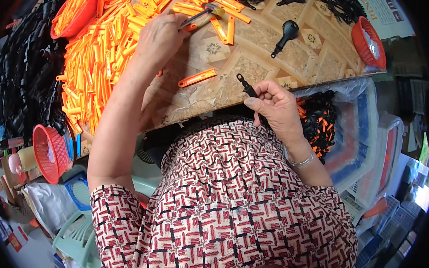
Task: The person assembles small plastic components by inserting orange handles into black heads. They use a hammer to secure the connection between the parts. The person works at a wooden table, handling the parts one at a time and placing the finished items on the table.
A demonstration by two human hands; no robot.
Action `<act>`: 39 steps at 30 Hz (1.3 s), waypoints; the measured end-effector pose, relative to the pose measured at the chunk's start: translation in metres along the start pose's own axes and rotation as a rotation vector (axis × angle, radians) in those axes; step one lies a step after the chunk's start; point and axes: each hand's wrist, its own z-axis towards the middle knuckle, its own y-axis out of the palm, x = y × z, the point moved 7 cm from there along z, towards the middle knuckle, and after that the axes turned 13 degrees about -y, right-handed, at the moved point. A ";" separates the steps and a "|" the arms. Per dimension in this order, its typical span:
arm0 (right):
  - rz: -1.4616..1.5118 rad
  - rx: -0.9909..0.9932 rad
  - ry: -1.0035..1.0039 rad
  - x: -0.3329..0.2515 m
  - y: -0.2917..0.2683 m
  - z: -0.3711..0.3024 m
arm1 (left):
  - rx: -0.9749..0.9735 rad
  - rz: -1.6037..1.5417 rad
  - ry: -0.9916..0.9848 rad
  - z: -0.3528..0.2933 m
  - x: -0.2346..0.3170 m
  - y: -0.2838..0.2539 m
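At frame centre the right hand (278, 108) pinches a slim, black, ring-tipped plastic piece (246, 86) near the edge of the tan patterned tabletop (256, 61), where a slackened pinch could drop it, while upper left the left hand (162, 36) hides its grip.

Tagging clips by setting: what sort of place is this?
Probably a small assembly workshop, perhaps home-based: a big pile of loose orange plastic pieces, a heap of black parts at the left, and mixed black and orange pieces gathered below the table edge.
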 end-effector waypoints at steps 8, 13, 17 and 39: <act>0.012 -0.057 -0.020 -0.004 -0.001 0.009 | -0.012 -0.044 0.012 -0.005 0.008 -0.009; 0.234 -0.140 0.163 0.001 0.009 0.013 | -0.450 -1.079 -0.178 -0.047 0.023 -0.025; 0.304 -0.242 0.245 -0.002 0.027 0.013 | -0.571 -1.447 -0.217 -0.080 0.044 -0.022; 0.298 -0.554 0.418 -0.004 0.047 0.001 | -0.262 -0.671 0.108 -0.126 0.027 -0.045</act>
